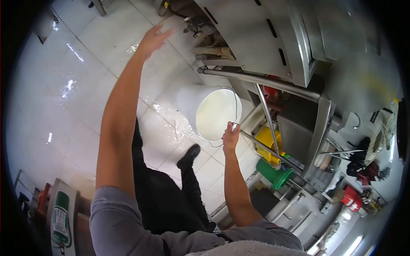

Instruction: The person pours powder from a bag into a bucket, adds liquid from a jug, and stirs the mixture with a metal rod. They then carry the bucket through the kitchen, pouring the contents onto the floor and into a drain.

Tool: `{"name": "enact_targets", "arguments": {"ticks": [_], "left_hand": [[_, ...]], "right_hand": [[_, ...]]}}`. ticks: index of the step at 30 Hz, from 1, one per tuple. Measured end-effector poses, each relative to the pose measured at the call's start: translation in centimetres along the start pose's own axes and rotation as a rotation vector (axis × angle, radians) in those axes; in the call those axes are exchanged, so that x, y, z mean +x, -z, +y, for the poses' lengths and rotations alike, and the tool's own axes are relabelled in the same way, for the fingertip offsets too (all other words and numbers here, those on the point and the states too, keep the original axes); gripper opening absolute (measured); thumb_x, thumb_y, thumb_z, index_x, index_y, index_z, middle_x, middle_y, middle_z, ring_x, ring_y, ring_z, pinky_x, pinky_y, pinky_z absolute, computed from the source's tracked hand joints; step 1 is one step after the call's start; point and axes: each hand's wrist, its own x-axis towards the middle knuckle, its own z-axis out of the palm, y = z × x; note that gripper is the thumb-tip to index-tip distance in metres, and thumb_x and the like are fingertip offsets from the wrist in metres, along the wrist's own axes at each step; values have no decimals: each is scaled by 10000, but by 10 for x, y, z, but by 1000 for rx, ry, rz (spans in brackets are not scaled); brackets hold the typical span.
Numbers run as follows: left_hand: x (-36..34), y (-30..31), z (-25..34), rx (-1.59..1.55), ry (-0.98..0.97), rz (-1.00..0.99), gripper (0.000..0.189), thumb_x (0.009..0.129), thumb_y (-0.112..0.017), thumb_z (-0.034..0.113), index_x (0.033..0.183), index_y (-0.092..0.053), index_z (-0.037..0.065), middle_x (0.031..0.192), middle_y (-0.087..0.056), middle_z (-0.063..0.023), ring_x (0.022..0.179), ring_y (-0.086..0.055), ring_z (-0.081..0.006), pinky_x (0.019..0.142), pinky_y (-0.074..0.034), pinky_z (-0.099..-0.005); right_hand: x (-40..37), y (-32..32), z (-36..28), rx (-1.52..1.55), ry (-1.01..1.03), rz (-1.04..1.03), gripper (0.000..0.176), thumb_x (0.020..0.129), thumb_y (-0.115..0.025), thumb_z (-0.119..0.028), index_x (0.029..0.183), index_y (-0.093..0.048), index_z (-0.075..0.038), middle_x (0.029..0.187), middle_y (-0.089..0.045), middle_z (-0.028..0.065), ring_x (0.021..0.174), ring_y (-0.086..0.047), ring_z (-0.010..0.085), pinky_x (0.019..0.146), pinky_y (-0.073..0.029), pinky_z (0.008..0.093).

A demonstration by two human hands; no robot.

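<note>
A white bucket [188, 100] with pale contents and a wire handle stands tilted in view on the wet tiled floor. My right hand [231, 136] is closed round the white grip of the bucket's handle, beside its rim. Up and to the left, my left hand [154, 41] is held out over the floor with its fingers apart and nothing in it. The bucket's underside is hidden.
Steel equipment with a tubular rail [265, 80] stands close on the right. Below it are a yellow object [268, 138] and a green bucket [271, 173]. My shoe [189, 157] is on the tiles [85, 98] near the white bucket.
</note>
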Motion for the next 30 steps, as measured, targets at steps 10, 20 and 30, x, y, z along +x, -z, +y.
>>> {"name": "enact_targets", "arguments": {"ticks": [10,20,30], "left_hand": [[-538,172,-217,845,1558,64,439,741,-561,476,882,-562,61,741,-589,-98,516,-538,-213,454,-437,-384],[-604,44,-30,1243,741,221,309,738,-593,245,902,-580,-17,640,-567,-176,523,-547,-263,545,-461,-392],[-473,-487,67,876,-419,-550,208,860,-467,174,989,-538,26,733,-536,-15,659,-493,-81,617,-435,-221]], "right_hand": [[35,131,84,541,-299,-134,180,825,-545,-269,917,-492,-123,524,-351,-57,397,-302,44,339,-267,199],[-58,386,281,729,-153,-11,230,837,-514,-216,656,-449,-89,436,-308,-39,363,-300,61,349,-243,227],[-164,474,488,798,-488,248,443,770,-556,-337,932,-567,75,832,-607,182,751,-596,247,658,-476,353]]}}
